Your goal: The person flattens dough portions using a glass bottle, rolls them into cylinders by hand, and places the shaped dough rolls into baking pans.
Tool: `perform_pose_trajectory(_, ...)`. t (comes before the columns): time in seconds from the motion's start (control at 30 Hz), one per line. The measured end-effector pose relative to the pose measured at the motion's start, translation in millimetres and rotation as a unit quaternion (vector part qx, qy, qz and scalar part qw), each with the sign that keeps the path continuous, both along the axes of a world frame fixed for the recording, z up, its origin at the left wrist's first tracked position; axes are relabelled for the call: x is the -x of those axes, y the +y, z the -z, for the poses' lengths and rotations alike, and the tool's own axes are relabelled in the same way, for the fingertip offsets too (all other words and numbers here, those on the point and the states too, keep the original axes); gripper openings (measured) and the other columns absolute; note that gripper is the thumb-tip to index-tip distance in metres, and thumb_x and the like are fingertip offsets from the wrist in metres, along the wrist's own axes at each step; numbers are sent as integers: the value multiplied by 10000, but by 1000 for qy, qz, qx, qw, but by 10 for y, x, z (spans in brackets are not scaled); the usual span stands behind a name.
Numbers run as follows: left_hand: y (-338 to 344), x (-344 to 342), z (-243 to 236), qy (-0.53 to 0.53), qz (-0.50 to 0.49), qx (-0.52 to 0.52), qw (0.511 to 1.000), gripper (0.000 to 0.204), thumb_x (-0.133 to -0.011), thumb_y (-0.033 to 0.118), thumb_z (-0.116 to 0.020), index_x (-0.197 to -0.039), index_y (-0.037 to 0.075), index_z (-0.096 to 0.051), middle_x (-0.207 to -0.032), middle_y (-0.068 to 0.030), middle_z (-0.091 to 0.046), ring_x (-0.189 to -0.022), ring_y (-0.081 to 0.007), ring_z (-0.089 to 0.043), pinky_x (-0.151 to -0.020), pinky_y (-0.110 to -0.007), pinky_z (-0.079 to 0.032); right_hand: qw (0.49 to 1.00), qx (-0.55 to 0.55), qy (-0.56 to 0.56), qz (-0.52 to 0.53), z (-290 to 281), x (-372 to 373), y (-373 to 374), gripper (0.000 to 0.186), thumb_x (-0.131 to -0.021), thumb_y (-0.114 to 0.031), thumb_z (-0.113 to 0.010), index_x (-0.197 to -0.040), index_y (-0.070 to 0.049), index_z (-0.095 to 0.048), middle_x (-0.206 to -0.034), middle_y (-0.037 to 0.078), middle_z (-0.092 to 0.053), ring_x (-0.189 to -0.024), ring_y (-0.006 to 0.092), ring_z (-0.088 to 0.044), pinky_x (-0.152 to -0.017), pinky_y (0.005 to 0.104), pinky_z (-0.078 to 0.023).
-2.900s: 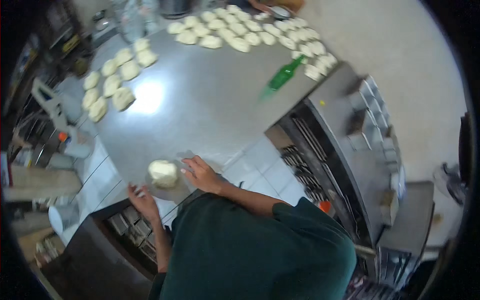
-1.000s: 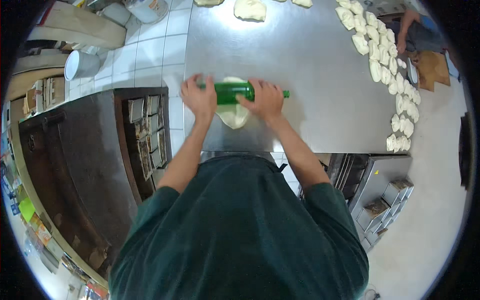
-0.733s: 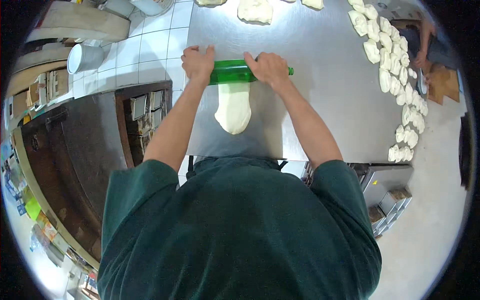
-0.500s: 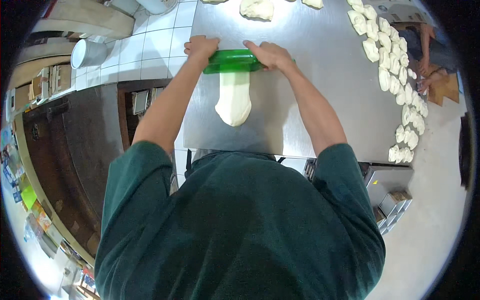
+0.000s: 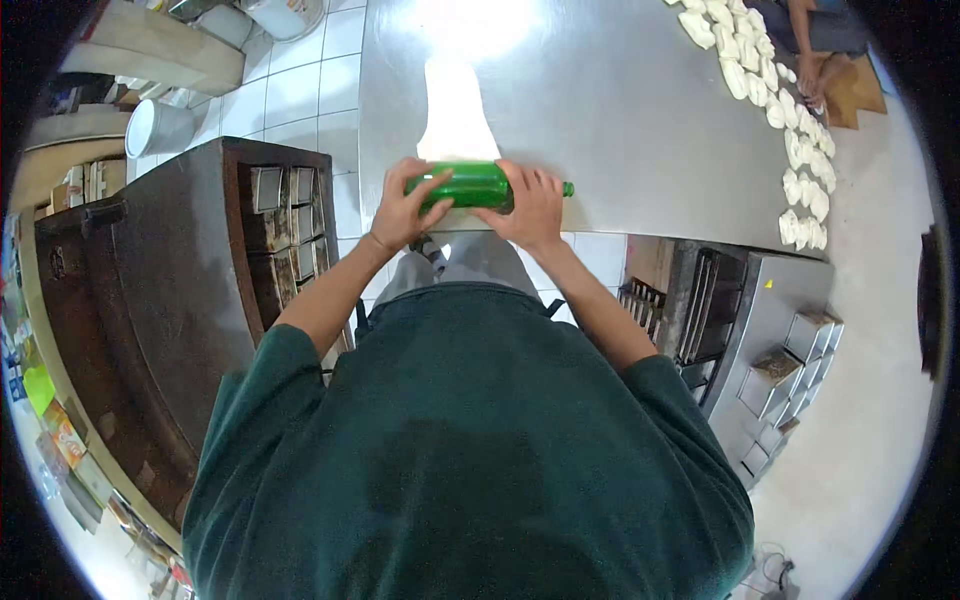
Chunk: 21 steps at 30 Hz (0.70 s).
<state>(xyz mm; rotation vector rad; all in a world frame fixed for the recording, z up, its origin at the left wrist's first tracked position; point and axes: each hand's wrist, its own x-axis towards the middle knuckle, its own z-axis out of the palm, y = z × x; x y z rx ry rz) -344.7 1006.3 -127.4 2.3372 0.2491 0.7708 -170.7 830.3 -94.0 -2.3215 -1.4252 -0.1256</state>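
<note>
A green glass bottle (image 5: pixel 472 186) lies sideways near the table's front edge, its neck pointing right. My left hand (image 5: pixel 402 206) is wrapped round its left end, fingers and thumb on either side. My right hand (image 5: pixel 537 208) grips the bottle's right part, with the neck's tip showing past the fingers. Directly beyond the bottle, a flat pale strip of dough (image 5: pixel 455 112) stretches away from me, wider at its near end. The bottle and hands hide whatever part of the dough lies beneath them.
The metal table (image 5: pixel 620 130) carries rows of dough pieces (image 5: pixel 757 88) along its right side. A co-worker's hand (image 5: pixel 815 85) shows beyond them. A dark cabinet with metal pans (image 5: pixel 280 215) stands left; a metal rack (image 5: pixel 795 365) stands lower right. A white bucket (image 5: pixel 158 130) sits farther left.
Both hands have brought the bottle toward me, from the dough's far part to its near end. My elbows are more bent, and the view has shifted so the table sits higher.
</note>
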Motion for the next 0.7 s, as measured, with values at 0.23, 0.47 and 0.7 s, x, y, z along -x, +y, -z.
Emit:
perform_pose_trajectory(0.23,-94,168,-171,-60,1,-42,997,388,-874,189,-769,-1259,166,-721,-1245,-88,-572,-1184,-283,-545,-1059,-427,-438,996,-85,-5,-37,-172,72,-62,688,-838,-720,-649,-1195,-133,-681,-1014,47,-666,-928,243,-600,-912,423,-380)
perform_pose_trajectory(0.47,302,-746,-207,149,-240,47,958,272,-984,307,-615,-1104,145,-797,-1091,-126,-658,-1044,-289,-614,-926,-390,-484,994,65,17,84,1,-531,786,528,-902,-621,-602,-1093,-141,-710,-982,48,-689,-925,256,-605,-905,430,-388)
perform_pose_trajectory(0.7,956,-1477,-530,213,-361,122,900,338,-1002,337,-574,-1042,65,-772,-1019,-122,-724,-895,-306,-658,-811,-405,-503,965,93,172,172,-79,-1047,1508,356,-964,-439,-541,-995,-120,-693,-985,72,-694,-931,302,-603,-920,428,-402)
